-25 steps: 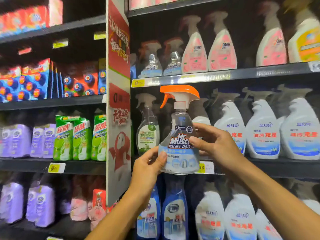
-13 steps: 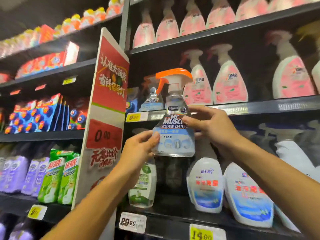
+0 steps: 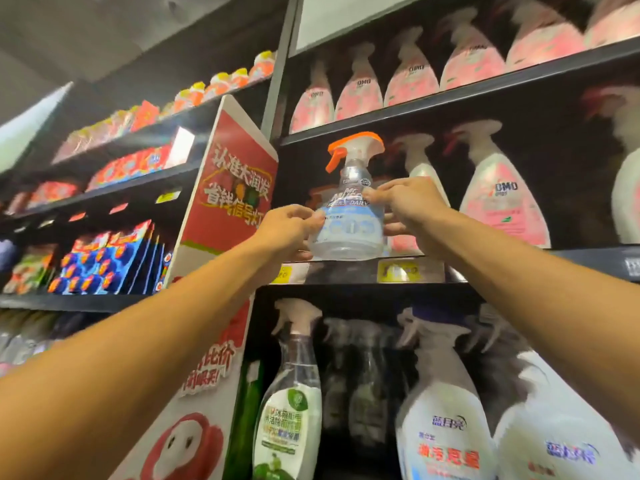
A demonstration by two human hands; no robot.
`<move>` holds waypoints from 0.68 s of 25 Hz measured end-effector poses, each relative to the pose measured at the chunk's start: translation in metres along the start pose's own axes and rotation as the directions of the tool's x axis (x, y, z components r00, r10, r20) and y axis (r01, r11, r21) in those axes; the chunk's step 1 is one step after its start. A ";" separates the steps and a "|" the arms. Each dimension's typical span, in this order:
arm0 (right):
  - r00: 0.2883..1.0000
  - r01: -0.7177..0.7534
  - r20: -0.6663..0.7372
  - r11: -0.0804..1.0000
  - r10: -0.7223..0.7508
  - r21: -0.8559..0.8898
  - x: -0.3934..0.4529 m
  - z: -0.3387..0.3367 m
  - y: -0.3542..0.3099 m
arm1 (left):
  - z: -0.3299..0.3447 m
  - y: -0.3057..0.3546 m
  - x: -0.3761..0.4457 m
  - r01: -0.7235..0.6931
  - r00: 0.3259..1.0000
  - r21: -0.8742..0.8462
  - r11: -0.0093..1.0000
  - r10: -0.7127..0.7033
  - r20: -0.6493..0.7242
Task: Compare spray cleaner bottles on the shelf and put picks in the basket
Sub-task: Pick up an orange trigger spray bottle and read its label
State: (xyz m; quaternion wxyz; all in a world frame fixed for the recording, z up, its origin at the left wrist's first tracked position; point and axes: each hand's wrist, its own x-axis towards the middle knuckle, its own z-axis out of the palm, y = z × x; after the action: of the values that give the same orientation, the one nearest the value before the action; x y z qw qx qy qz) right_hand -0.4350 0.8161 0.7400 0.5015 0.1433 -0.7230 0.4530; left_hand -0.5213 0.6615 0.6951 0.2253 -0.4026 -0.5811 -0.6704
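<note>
A clear spray bottle with an orange trigger and a blue label [image 3: 349, 220] is upright at the front edge of the dark shelf [image 3: 519, 261], its base at shelf level. My left hand [image 3: 287, 230] grips its left side. My right hand [image 3: 405, 202] holds its right side, fingertips on the label. Pink OMO spray bottles [image 3: 502, 195] stand just right of it on the same shelf. No basket is in view.
Below are white spray bottles with blue and red print [image 3: 443, 410] and a green-labelled clear bottle [image 3: 291, 410]. More pink bottles [image 3: 412, 74] line the shelf above. A red promotional sign [image 3: 232, 181] juts out at left, with boxed goods [image 3: 110, 261] beyond it.
Both hands have lifted the orange-trigger bottle from the lower shelf's height up to the shelf above and moved it toward that shelf's edge. The view has tilted upward.
</note>
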 end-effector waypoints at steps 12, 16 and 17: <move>0.999 -0.048 0.007 0.989 0.049 -0.140 0.038 0.038 0.021 | -0.010 -0.015 0.046 0.038 0.999 0.275 0.961 -0.042 0.009; 0.998 -0.066 0.006 0.983 0.068 -0.172 0.045 0.049 0.033 | -0.011 -0.034 0.057 0.039 0.999 0.312 0.949 -0.041 -0.002; 0.997 -0.071 0.009 0.982 0.074 -0.173 0.048 0.050 0.036 | -0.011 -0.037 0.058 0.039 0.999 0.317 0.947 -0.038 -0.010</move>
State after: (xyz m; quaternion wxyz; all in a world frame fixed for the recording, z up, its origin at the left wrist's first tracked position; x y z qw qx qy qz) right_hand -0.5109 0.8078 0.7582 0.4897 0.0763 -0.7681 0.4054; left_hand -0.5865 0.6689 0.7197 0.2753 -0.3483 -0.6886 -0.5733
